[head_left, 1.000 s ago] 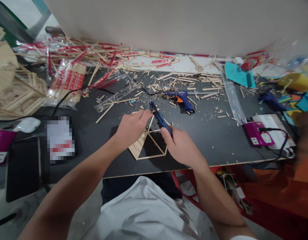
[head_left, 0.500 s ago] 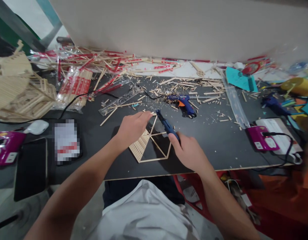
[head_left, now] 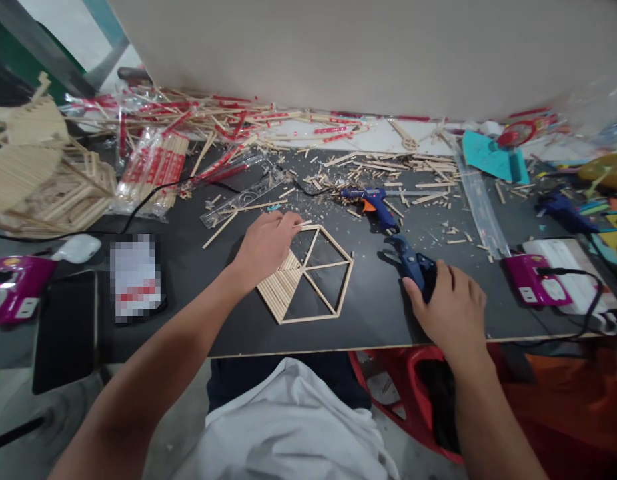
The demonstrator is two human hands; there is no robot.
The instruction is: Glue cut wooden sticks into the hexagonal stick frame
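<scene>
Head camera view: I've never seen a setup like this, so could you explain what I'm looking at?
There is no machine here: a person works with two bare hands, seen from a camera worn on their head, looking forward and down. On the dark table lies a many-sided wooden frame with spokes, filled in with sticks on its left side. The left hand is over that side; a short stick shows at its fingertips, though whether it is pinched is unclear. The right hand is at a blue hand tool; how firmly, I can't tell. Beyond lie a blue glue gun, a clear ruler, loose wood scraps and wrapped sticks.
</scene>
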